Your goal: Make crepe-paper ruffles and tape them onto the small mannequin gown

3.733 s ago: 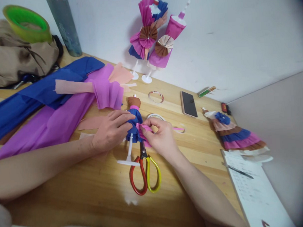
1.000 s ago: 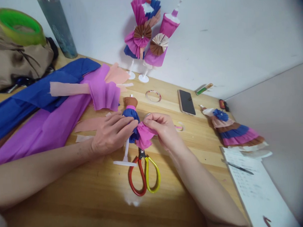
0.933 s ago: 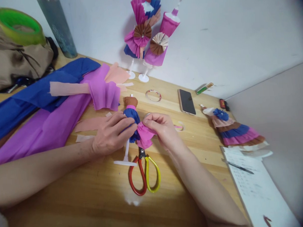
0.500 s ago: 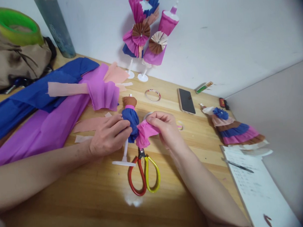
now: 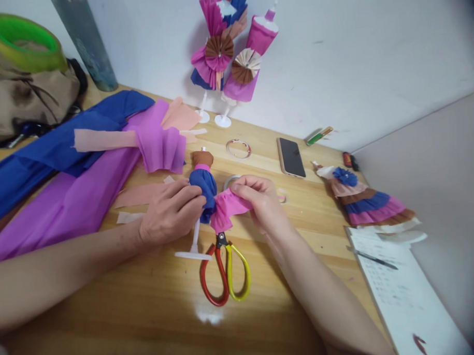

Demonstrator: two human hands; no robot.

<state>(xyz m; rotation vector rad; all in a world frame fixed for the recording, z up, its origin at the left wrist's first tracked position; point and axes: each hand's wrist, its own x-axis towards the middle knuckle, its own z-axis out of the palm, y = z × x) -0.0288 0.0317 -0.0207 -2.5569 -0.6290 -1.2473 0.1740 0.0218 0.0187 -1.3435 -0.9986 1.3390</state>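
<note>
My left hand (image 5: 173,211) is closed around the left side of a small dress form (image 5: 204,186) with a brown top, a pink waistband and a gathered blue skirt. Its white stand (image 5: 193,254) shows below the skirt, tilted. Between thumb and fingers my right hand (image 5: 257,200) pinches a strip of pink crepe paper (image 5: 231,206), which is gathered and lies against the skirt's right side. Scissors (image 5: 223,271) with one red and one yellow handle lie just below the strip, blades hidden. Part of a tape roll (image 5: 231,181) shows behind my right hand.
Blue crepe paper (image 5: 80,134) and purple crepe paper (image 5: 86,198) spread over the left. Two dressed forms (image 5: 219,54) stand by the wall. A phone (image 5: 291,157), a bracelet (image 5: 238,148) and a layered paper dress (image 5: 370,201) lie beyond my right hand. Written paper (image 5: 396,286) lies right.
My right hand has shifted slightly right, drawing the pink strip out a little wider. My left hand keeps its hold on the dress form.
</note>
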